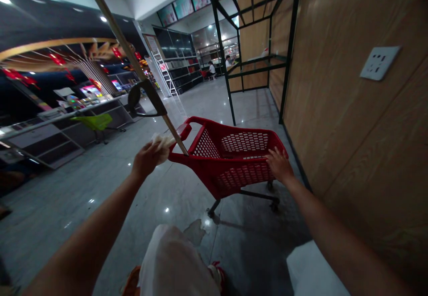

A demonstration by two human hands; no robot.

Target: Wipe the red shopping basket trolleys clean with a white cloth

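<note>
The left hand (147,158) closes its fingers around a white cloth (162,142) and presses it at the left edge of the red cart (234,162). The right hand (279,164) lies with its fingers spread on the cart's right edge. A long pole (133,59) leans in the cart.

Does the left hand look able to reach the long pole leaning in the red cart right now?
Probably yes: the left hand is right beside the pole, nothing between, though its fingers already clutch a cloth.

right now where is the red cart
Head view, centre: the red cart stands by the wooden wall on the right, right hand on its basket, left hand, holding a cloth, near its handle.
</note>
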